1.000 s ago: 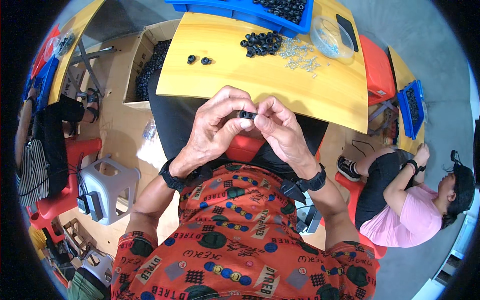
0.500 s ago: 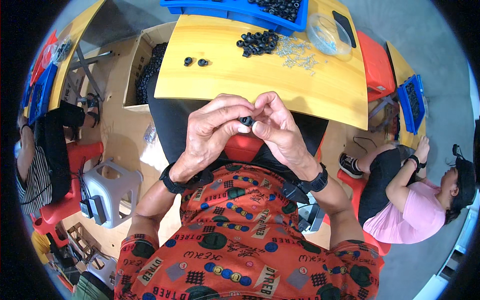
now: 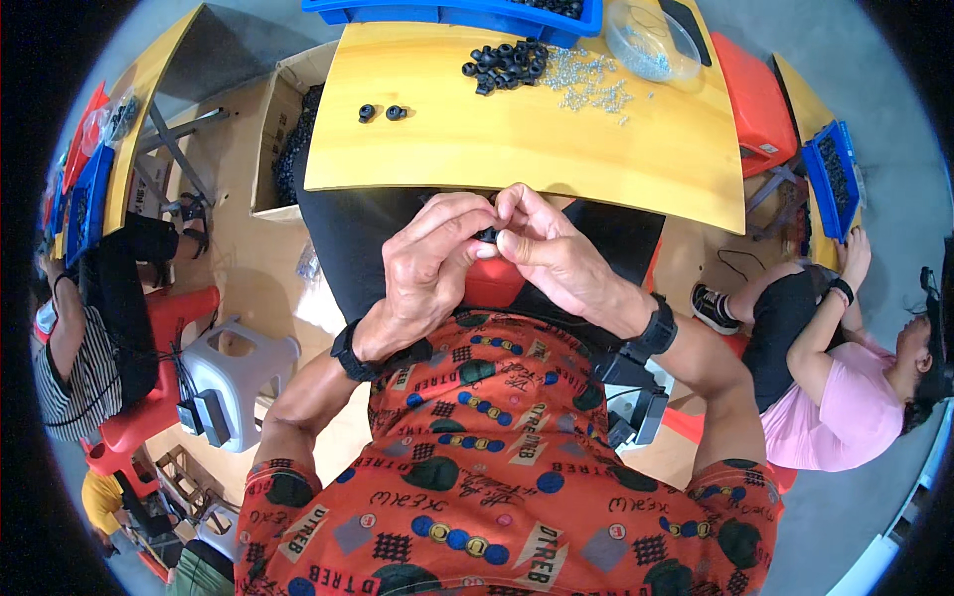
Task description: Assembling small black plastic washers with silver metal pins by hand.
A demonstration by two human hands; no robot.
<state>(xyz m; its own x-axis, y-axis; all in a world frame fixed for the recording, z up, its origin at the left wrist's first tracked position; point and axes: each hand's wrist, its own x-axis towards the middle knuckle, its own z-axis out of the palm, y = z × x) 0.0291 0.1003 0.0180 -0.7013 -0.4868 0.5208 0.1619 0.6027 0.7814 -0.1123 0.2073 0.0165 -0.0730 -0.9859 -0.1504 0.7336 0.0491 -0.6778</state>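
Note:
A small black rounded plastic part [image 3: 487,235] is pinched between my two hands, just off the table's near edge. My left hand [image 3: 429,250] has thumb and curled fingers closed on it from the left. From the right, the thumb and forefinger of my right hand [image 3: 556,256] close on the same part. Fingertips cover most of it, so its details are hidden. On the yellow table [image 3: 427,149] two similar black parts [image 3: 381,112] stand apart at the left. Farther back lies a pile of black parts [image 3: 505,68], beside scattered tiny silvery pieces [image 3: 594,87].
A blue tray [image 3: 447,14] of black parts sits at the table's far edge, near a clear round tub [image 3: 651,45]. A cardboard box [image 3: 266,149] of black parts stands left of the table. A grey-white stool [image 3: 234,372] is at left; co-workers sit on both sides.
My head view has shifted slightly, moving the table within the picture. The black part is now more covered by my fingers, both hands still pinching it.

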